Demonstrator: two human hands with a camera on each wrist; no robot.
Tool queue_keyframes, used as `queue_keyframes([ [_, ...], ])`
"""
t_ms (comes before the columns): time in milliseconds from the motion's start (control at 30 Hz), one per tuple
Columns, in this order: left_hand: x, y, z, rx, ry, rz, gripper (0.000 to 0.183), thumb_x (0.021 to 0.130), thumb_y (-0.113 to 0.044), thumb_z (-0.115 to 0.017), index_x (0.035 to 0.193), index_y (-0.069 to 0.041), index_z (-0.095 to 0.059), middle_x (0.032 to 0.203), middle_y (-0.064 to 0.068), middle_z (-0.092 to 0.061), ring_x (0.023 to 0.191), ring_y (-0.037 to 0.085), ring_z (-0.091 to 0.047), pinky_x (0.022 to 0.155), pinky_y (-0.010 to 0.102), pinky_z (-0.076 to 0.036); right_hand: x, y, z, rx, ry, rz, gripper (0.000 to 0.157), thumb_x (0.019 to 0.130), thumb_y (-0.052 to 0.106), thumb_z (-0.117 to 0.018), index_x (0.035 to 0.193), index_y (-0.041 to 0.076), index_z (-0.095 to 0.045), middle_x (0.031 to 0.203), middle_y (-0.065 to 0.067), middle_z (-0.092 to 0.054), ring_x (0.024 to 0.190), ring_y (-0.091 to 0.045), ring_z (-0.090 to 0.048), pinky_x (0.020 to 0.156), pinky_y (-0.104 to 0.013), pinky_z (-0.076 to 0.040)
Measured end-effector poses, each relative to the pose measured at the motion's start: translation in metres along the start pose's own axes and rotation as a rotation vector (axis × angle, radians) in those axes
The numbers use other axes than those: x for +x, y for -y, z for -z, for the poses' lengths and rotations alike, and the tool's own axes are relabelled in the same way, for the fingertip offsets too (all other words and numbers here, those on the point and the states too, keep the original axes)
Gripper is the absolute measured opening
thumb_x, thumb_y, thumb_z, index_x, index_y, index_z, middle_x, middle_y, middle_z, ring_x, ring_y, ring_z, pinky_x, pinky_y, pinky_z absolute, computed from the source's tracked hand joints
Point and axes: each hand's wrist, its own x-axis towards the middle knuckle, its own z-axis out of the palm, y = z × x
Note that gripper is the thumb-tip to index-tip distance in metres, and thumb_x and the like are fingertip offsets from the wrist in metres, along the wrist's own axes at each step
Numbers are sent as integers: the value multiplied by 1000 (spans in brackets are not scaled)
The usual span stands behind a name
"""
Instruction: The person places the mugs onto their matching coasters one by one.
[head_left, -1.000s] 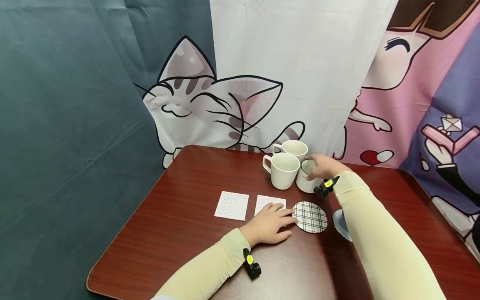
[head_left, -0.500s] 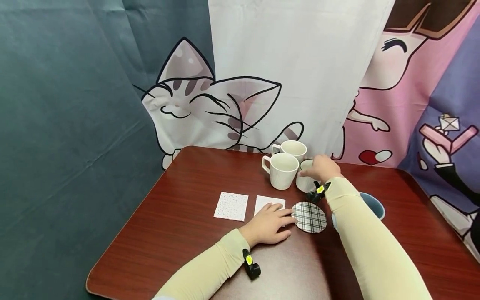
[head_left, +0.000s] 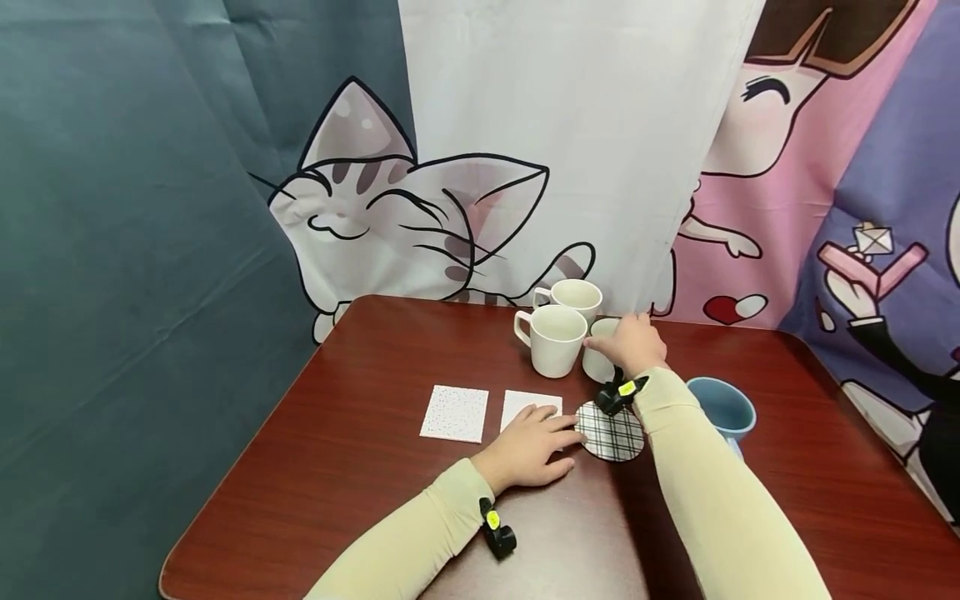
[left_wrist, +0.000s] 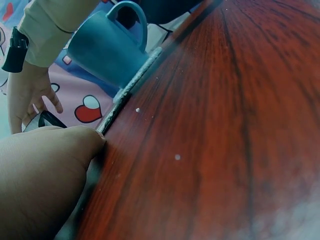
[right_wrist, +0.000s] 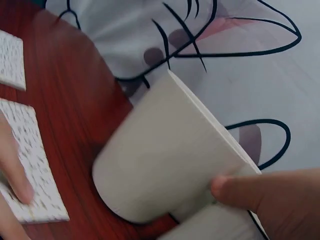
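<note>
My left hand (head_left: 528, 446) lies with fingers spread over a white square coaster (head_left: 517, 403), its fingertips at the edge of the round plaid coaster (head_left: 611, 435). My right hand (head_left: 636, 343) grips the rim of a white mug (head_left: 597, 363), covering its top right side. In the right wrist view the thumb (right_wrist: 240, 187) lies at that mug's rim. A second white ribbed mug (head_left: 555, 346) stands just left of it, large in the right wrist view. A third white mug (head_left: 576, 296) is behind them. The mugs stand close together, upright.
Left of my left hand lies a speckled square coaster (head_left: 454, 414). A blue mug (head_left: 722, 406) stands to the right, partly behind my right forearm. The wooden table (head_left: 322, 500) reaches a cartoon-printed curtain (head_left: 600, 125) at the back.
My right hand has shifted left over the mug, its thumb now nearer the ribbed mug. The right forearm has swung left, uncovering the blue mug. The left hand stays in place.
</note>
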Motion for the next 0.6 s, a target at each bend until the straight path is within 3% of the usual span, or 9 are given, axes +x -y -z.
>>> queue_keyframes([
  [167,0,-1,0,-6,-7,-8,40,90,-48,-45,127,-36,-51,138,-7,-43,124,22,-36,98,47,-29,-11,3,-3,85,-19,-49,107,71,63,-63,138,-9,-22,128,-33,-32,106,-49,-43,76,-60,-41],
  [233,1,-1,-1,-1,-9,-5,40,90,-48,-45,127,-36,-51,138,-7,-42,124,22,-36,99,47,-28,-17,2,-2,148,-54,-53,111,73,61,-61,142,-8,-8,132,-35,-27,108,-50,-42,81,-60,-39],
  [300,1,-1,0,1,-9,2,40,90,-48,-45,127,-36,-51,138,-8,-42,124,21,-36,99,47,-28,-23,1,-3,212,-106,-55,108,77,59,-58,144,-4,-3,135,-34,-24,109,-50,-42,84,-60,-37],
  [367,1,0,0,4,-8,7,39,90,-48,-46,127,-37,-51,138,-8,-43,124,21,-36,99,47,-28,-30,-2,-5,269,-167,-68,99,80,55,-56,145,-1,-5,136,-32,-26,108,-49,-43,85,-59,-37],
  [467,0,0,0,0,0,15,40,89,-48,-46,127,-37,-51,138,-8,-43,125,22,-36,99,48,-27,-40,-7,-15,353,-225,-122,83,83,50,-53,142,3,-20,131,-28,-32,103,-47,-46,84,-57,-37],
  [600,-2,-1,0,1,9,17,39,89,-48,-45,127,-38,-51,138,-8,-42,125,21,-36,100,47,-27,-49,-17,-33,495,-219,-212,68,83,54,-52,126,4,-37,116,-22,-44,98,-41,-48,83,-50,-38],
])
